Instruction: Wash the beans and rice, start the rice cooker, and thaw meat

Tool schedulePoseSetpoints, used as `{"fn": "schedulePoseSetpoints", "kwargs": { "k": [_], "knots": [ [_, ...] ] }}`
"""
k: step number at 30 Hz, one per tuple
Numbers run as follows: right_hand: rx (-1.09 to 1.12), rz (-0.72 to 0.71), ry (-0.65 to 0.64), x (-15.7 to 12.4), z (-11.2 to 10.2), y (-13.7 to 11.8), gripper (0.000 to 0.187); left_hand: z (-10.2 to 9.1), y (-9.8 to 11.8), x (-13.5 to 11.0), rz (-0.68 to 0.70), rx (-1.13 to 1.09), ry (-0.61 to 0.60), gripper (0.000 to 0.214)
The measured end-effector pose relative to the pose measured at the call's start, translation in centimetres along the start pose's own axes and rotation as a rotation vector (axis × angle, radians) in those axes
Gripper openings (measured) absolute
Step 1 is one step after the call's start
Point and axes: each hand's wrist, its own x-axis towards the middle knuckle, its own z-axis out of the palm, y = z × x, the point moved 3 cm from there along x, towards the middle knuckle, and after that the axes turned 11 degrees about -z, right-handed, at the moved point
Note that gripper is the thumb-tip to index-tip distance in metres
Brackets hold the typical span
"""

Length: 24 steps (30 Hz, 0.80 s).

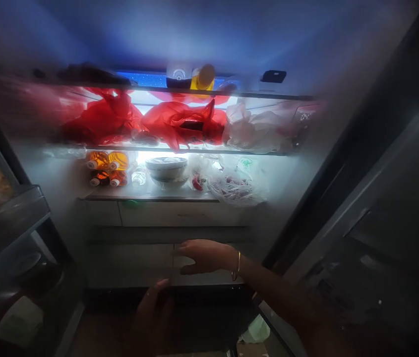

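Observation:
Inside an open fridge, my right hand (209, 254) reaches in from the right, with a gold bangle (238, 265) on its wrist. Its thumb stands apart from the stretched fingers, and nothing shows in it. Behind it are the pale fronts of the lower drawers (131, 263); whether it touches them I cannot tell. My left hand (153, 305) is lower and to the left, dark and smeared, so its grip cannot be made out. Above both hands, the lit shelf (135, 193) carries a covered white bowl (166, 169) and a clear plastic bag of produce (237, 186).
Several bottles (108, 168) of orange and dark drink lie stacked at the shelf's left. Red plastic bags (179, 121) and a whitish bag (256, 126) fill the shelf above. A yellow container (202, 79) is higher up. Door racks (12, 213) flank the left side.

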Motion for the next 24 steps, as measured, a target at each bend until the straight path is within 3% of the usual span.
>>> {"fn": "schedulePoseSetpoints", "kwargs": {
  "k": [2,4,8,10,12,14,16,20,24],
  "knots": [
    [-0.015,0.014,0.034,-0.5,0.4,0.9,0.044,0.2,-0.3,0.4,0.009,0.01,0.012,0.036],
    [-0.091,0.07,0.174,-0.9,-0.3,2.4,0.041,0.3,-0.2,0.6,0.029,0.047,0.012,0.036],
    [-0.394,0.336,0.787,-3.1,-5.7,6.9,0.046,0.4,0.9,1.1,0.097,0.128,-0.004,0.035],
    [-0.508,0.567,0.968,-4.7,-8.1,9.4,0.058,0.8,1.5,1.4,0.15,0.136,-0.032,0.033],
    [-0.519,0.758,0.902,-6.0,-9.0,11.6,0.064,1.4,1.7,1.7,0.184,0.132,-0.034,0.031],
    [-0.471,0.838,0.72,-6.8,-8.2,13.0,0.051,1.9,1.7,2.0,0.197,0.126,-0.012,0.032],
    [-0.444,0.843,0.618,-7.4,-6.5,13.5,0.035,2.6,1.8,2.3,0.212,0.131,-0.031,0.032],
    [-0.484,0.779,0.729,-8.5,-3.7,13.0,0.023,3.7,2.8,2.8,0.22,0.155,-0.113,0.029],
    [-0.479,0.738,0.808,-9.1,-3.1,11.5,0.026,4.6,4.4,3.3,0.222,0.182,-0.186,0.029]
  ]
}}
